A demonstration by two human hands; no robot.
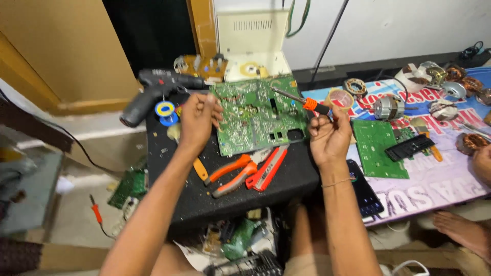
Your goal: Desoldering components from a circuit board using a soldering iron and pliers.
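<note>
A large green circuit board (255,115) lies solder-side up on a black box top (230,189). My right hand (330,135) grips a soldering iron (302,102) with an orange and black handle; its metal tip rests over the board's upper right part. My left hand (198,120) is closed at the board's left edge, fingers pinched together as if on thin solder wire, which is too fine to see clearly. A blue and yellow solder spool (165,110) sits just left of that hand.
Orange-handled pliers (232,174) and a red cutter (267,168) lie in front of the board. A black heat gun (153,92) rests at back left. A smaller green board (378,148), a phone (364,190), tape roll (341,98) and motor parts (440,82) cover the right mat. Another person's foot (463,230) is at right.
</note>
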